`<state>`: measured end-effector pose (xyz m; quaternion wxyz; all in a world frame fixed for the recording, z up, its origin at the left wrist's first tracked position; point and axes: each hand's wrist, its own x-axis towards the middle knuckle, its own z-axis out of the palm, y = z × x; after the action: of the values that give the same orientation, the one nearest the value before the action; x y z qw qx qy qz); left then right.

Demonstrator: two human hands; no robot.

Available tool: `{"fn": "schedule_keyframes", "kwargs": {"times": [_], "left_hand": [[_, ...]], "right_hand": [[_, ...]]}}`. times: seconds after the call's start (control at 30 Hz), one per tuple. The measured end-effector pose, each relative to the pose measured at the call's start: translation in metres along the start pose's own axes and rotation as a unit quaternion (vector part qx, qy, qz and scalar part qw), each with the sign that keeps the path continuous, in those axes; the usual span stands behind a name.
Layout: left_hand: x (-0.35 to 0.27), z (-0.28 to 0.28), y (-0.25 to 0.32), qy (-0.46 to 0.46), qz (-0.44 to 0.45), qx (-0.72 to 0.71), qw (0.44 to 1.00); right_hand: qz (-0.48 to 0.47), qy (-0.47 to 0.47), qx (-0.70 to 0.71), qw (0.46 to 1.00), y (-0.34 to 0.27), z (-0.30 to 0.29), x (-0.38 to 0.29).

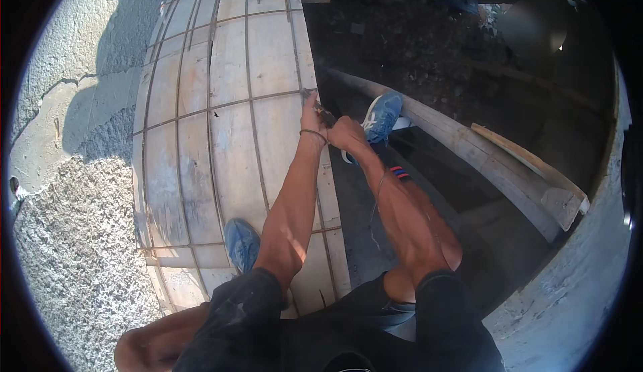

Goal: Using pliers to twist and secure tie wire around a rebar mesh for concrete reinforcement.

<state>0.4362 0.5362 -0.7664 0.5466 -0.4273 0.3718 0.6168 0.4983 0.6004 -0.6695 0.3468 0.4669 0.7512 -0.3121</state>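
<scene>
My right hand (346,133) is closed around the handle of a dark hand tool (325,114), which looks like pincers. The tool points up and left, past my left hand (311,118). My left fingers are at the steel bar crossing (304,92) by the right edge of the formwork boards (228,65); what they hold is hidden. A grid of thin rebar (233,104) lies over these boards. A thin wire (374,211) hangs by my right forearm.
Rough concrete wall (75,211) borders the boards on the left. To the right is a dark drop, crossed by a long timber pole (452,141) with a plank (527,161) beside it. One blue shoe (242,244) stands on the boards, the other (384,115) near the pole.
</scene>
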Motion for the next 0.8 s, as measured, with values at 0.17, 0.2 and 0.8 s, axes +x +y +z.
{"fn": "schedule_keyframes", "kwargs": {"times": [0.17, 0.2, 0.8], "left_hand": [[-0.159, -0.039, 0.0, 0.016, -0.002, 0.104, 0.994], [-0.172, -0.023, -0.028, 0.004, -0.014, 0.149, 0.989], [-0.388, -0.018, 0.012, -0.164, 0.057, 0.55, 0.817]], "right_hand": [[0.025, -0.094, 0.22, 0.971, 0.032, -0.046, -0.141], [0.066, 0.002, 0.175, 0.982, 0.06, -0.04, -0.14], [-0.132, 0.238, 0.131, 0.953, 0.066, -0.122, -0.328]]}}
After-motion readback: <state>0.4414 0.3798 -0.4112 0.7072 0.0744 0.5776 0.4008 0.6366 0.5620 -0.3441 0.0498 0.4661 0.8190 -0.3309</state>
